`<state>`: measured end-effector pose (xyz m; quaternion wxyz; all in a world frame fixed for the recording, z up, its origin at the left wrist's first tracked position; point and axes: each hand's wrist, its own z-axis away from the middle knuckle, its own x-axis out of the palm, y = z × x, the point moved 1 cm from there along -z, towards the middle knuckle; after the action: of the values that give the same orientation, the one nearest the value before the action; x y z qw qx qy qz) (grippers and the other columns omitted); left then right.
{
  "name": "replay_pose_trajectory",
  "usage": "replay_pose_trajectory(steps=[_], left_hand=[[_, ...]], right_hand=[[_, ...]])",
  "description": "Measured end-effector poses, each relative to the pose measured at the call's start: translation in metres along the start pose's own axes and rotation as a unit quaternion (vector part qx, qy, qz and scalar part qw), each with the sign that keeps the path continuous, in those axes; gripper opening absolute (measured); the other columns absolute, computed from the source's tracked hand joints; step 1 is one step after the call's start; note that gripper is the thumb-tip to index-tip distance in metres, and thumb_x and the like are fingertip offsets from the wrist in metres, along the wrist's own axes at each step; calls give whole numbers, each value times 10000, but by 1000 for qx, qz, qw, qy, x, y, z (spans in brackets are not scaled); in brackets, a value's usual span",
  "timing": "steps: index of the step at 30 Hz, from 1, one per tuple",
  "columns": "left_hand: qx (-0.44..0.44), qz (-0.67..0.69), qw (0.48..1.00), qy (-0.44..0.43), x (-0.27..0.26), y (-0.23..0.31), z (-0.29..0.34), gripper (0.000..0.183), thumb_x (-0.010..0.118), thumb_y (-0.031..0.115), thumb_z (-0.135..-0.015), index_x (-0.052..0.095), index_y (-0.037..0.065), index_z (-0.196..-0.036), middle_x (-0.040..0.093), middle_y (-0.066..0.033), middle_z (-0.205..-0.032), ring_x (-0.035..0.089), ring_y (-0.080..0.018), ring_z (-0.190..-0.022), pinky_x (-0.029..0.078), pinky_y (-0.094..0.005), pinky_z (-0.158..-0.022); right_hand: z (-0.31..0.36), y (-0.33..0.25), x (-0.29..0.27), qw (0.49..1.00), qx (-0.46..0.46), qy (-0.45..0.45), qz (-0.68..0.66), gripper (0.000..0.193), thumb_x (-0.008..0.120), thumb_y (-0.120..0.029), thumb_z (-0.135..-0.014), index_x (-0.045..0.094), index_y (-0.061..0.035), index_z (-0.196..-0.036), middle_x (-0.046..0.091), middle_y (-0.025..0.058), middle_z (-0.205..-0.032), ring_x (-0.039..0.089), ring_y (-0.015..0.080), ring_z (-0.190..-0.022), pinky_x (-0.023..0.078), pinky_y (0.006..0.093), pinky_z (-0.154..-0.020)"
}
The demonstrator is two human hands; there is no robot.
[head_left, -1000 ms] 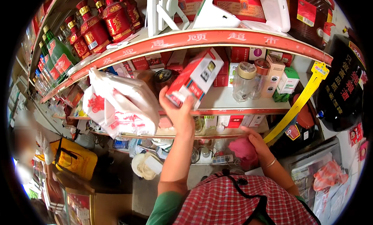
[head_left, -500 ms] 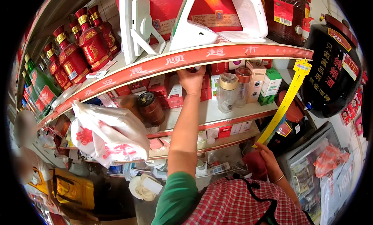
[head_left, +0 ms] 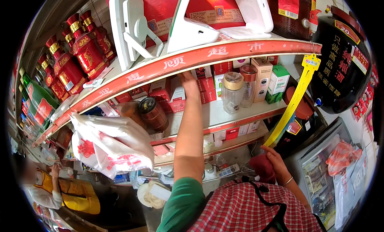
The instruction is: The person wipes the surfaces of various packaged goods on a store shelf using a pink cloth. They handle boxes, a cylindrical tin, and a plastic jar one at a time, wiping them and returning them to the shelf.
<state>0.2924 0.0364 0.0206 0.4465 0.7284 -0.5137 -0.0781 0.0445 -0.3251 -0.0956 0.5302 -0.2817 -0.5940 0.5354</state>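
Observation:
My left hand point(head_left: 188, 84) reaches in under the top shelf's red-edged front, among white-and-red boxes point(head_left: 177, 91). The shelf edge hides its fingertips, so whether they hold anything does not show. To its right stand a clear glass jar with a gold lid point(head_left: 232, 94) and a glass bottle with a red-brown lid point(head_left: 249, 84). My right hand point(head_left: 277, 164) is low at the right, closed round a dark maroon cloth-like bundle point(head_left: 263, 168). Its fingers lie close by the lower end of a hanging yellow plastic strip point(head_left: 292, 106).
A white plastic bag point(head_left: 112, 146) hangs at the left, before dark brown canisters point(head_left: 153, 112). White display devices point(head_left: 192, 30) stand on the top shelf beside red bottles point(head_left: 89, 52). Black jar point(head_left: 340, 68) and glass-topped case point(head_left: 320, 168) flank the right. A person in yellow point(head_left: 78, 196) is lower left.
My left hand has shifted slightly left and deeper behind the shelf edge; the dark item seen by its fingers no longer shows. The person at lower left has moved an arm. My right hand stays.

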Motion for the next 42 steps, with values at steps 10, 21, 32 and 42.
replay_pose_trajectory(steps=[10,21,32,42], left_hand=[[15,-204,979,-9,9,-59,-41,458,385,367,-953,515,-20,-1161,566,-202,-1131,529,-341,-1042,424,-361,-864],[59,-442,894,-49,20,-86,-42,400,201,216,-1009,422,37,-1290,471,-74,-1274,449,-147,-1149,352,-200,-942],[-76,66,990,100,-8,12,10,575,313,515,-952,523,15,-1143,547,-53,-1077,490,-149,-965,374,-296,-854],[-26,-173,947,-270,-18,76,235,129,590,141,-862,633,23,-889,630,-85,-878,598,-200,-813,472,-295,-741]], right_hand=[[4,6,-6,1000,-5,6,-13,379,514,-182,-922,485,-22,-1265,597,56,-990,568,120,-852,476,246,-751],[16,14,-17,999,2,50,-21,367,525,-207,-918,518,-23,-1235,605,58,-992,571,127,-878,470,257,-787],[11,21,-16,995,32,75,-54,375,464,-288,-947,541,-4,-1180,622,101,-1027,609,189,-918,497,311,-823],[-13,42,-18,969,103,22,-224,450,552,-314,-903,486,-32,-1248,588,108,-1158,591,235,-1018,487,382,-885]])
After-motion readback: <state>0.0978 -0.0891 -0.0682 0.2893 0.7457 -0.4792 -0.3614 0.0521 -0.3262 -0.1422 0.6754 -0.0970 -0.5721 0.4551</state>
